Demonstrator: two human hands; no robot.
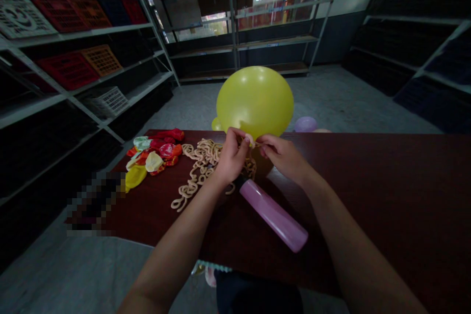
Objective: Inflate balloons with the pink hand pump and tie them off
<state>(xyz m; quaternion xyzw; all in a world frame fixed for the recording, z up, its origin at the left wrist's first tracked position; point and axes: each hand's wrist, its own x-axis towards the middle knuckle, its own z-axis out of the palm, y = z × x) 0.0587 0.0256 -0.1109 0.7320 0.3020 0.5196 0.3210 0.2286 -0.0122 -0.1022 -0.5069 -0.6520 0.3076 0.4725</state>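
An inflated yellow balloon (255, 100) rests at the far edge of the dark red table (386, 191). My left hand (230, 156) pinches the balloon's neck, fingers closed. Just to its right, my right hand (283, 156) also pinches the neck, or a thin band at it; I cannot tell which. Under my hands lies a heap of beige rubber bands (196, 169). A pink hand pump (272, 213) lies on the table between my forearms.
Flat red, yellow and white balloons (152, 157) are piled left of the bands. A purple balloon (305, 124) and a small yellow one (216, 124) lie on the floor beyond the table. Metal shelves with plastic crates (69, 66) line the left wall; dark shelves stand right.
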